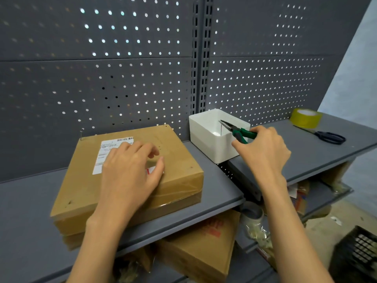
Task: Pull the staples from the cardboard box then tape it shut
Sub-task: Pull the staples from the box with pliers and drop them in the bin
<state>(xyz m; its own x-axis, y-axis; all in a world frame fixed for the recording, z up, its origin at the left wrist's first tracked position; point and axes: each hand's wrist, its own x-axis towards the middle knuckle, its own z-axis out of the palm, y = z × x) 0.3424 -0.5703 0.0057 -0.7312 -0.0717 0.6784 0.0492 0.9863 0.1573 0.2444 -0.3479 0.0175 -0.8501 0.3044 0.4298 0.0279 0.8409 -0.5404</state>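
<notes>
Head view. Cardboard box [130, 176] lies flat on the grey shelf [220, 180] at 8 o'clock; its white shipping label [106, 152] carries a barcode, the text too blurred to read. Left hand [130, 170] rests on the lid, fingers relaxed. Right hand [263, 152] grips green-handled pliers [236, 130], tips over the white bin [212, 139], a thin staple hanging below them. Tape roll [305, 117] and scissors [326, 135] lie at 2 o'clock.
</notes>
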